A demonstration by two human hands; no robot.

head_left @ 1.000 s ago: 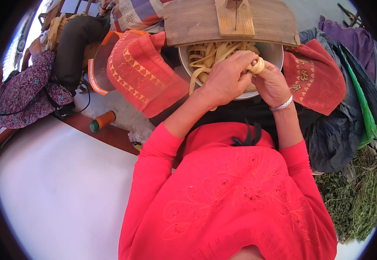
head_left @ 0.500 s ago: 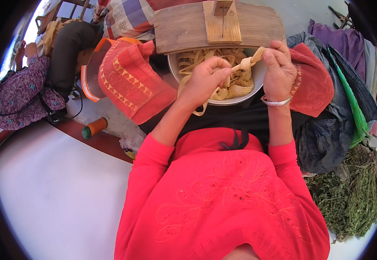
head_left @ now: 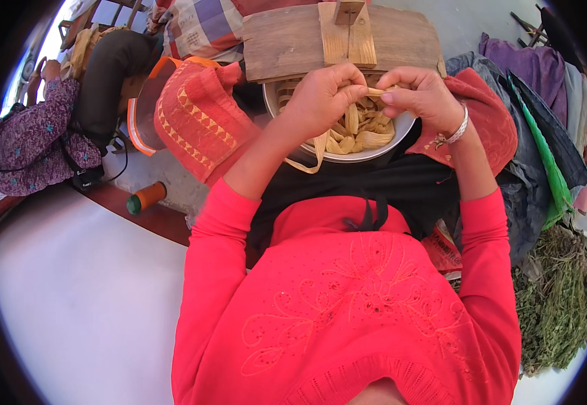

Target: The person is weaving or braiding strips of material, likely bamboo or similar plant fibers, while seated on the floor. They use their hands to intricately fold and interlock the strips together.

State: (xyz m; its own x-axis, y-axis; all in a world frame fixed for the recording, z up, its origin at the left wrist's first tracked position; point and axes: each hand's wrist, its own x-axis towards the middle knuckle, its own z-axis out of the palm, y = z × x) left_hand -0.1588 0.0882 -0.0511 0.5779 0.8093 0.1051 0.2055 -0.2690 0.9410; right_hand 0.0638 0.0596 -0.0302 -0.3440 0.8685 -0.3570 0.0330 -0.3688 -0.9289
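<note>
Head view: your left hand [head_left: 326,99] and right hand [head_left: 430,101] nearly meet over the round silver metal bowl [head_left: 405,129], elbows bent outward, thumbs and fingers pinching a thin, pale-yellow strip [head_left: 376,91] between them. Similar flat yellow strips [head_left: 376,140] pile inside, one looping over the near-left rim. A brown wooden board [head_left: 280,44] overhangs the far edge; red patterned cloths [head_left: 196,125] flank both sides.

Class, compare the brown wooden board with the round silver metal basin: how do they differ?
The brown wooden board is flat and long; the round silver metal basin is hollow. The board bears a paler wooden piece; the basin holds pale flat strips. Both lie beyond the person's red top.
</note>
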